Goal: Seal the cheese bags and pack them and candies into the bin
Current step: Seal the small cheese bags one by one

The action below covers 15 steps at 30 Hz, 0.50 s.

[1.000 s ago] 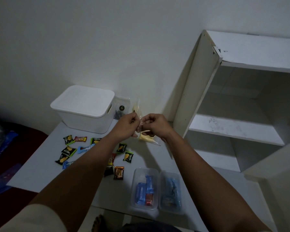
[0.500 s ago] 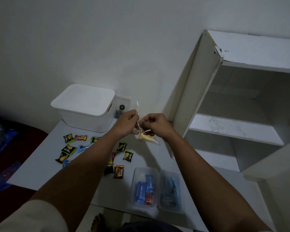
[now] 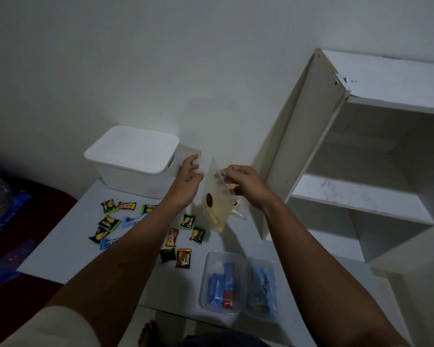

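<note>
Pinching the top of a cheese bag with my right hand, I hold it up over the bench beside the lidded white bin, while my left hand is open, fingers spread, holding nothing.

Bare forearms; pale, perhaps cream, short sleeve.

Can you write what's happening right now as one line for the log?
right hand: pinches clear plastic cheese bag | left hand: open, near lidded white plastic bin | wrapped candies: on table
</note>
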Each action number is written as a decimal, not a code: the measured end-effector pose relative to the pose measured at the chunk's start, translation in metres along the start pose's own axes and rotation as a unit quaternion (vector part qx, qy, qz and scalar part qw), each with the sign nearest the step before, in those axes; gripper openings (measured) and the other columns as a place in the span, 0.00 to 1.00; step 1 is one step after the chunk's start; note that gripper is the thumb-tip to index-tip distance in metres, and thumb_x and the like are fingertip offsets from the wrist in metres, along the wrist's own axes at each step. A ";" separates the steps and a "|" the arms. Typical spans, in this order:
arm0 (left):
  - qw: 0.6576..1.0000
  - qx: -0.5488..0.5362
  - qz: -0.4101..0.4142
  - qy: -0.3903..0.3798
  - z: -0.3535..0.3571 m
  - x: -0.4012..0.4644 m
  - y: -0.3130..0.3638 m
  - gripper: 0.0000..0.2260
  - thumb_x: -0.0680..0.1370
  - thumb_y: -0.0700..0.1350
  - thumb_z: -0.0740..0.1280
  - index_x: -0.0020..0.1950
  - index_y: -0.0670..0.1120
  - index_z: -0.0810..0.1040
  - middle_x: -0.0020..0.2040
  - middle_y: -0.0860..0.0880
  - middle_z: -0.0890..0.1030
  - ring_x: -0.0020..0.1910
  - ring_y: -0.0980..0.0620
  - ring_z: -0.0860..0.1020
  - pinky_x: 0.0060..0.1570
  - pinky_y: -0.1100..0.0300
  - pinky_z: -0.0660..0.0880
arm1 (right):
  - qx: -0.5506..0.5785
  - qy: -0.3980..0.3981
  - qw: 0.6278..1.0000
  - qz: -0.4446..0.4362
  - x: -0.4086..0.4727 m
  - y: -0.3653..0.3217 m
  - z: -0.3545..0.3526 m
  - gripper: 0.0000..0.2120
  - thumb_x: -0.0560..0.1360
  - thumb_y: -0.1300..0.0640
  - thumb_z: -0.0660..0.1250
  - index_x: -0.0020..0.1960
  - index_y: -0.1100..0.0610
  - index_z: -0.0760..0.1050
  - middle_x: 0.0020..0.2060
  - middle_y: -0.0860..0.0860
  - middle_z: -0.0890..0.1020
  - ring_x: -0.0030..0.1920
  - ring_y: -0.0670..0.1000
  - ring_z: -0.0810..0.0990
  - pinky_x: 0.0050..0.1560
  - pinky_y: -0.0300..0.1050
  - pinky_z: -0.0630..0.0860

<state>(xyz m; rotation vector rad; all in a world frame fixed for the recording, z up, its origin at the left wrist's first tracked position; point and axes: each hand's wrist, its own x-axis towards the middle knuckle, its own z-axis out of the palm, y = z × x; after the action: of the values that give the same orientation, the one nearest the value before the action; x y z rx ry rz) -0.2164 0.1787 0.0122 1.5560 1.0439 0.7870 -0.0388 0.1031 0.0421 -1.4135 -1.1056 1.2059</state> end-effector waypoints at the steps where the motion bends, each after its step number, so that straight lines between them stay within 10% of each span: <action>1: 1.000 0.007 0.008 -0.006 -0.003 0.000 0.000 0.21 0.84 0.43 0.60 0.76 0.55 0.66 0.70 0.50 0.71 0.67 0.53 0.71 0.68 0.53 0.68 | 0.006 -0.031 0.999 0.007 0.002 -0.003 -0.001 0.08 0.76 0.58 0.64 0.41 0.61 0.75 0.54 0.57 0.86 0.48 0.50 0.83 0.48 0.48 0.82; 6: 0.997 -0.051 0.012 -0.055 -0.016 -0.001 0.008 0.09 0.83 0.45 0.64 0.58 0.43 0.82 0.55 0.44 0.85 0.53 0.52 0.82 0.56 0.56 0.77 | 0.028 -0.081 0.995 0.048 0.010 -0.012 0.007 0.10 0.81 0.63 0.59 0.42 0.62 0.72 0.53 0.63 0.86 0.56 0.62 0.85 0.59 0.59 0.80; 15: 0.983 -0.179 -0.036 0.010 -0.054 0.037 0.005 0.04 0.81 0.42 0.68 0.48 0.42 0.78 0.39 0.49 0.80 0.36 0.56 0.78 0.38 0.61 0.81 | 0.061 0.109 0.992 0.001 0.021 0.009 0.035 0.17 0.80 0.47 0.68 0.59 0.60 0.81 0.52 0.57 0.88 0.52 0.59 0.87 0.51 0.49 0.83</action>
<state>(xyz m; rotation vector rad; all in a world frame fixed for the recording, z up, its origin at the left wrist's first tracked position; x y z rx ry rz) -0.2482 0.2340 0.0278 1.2000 0.9101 0.8883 -0.0705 0.1262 0.0279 -1.4146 -0.8665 1.0727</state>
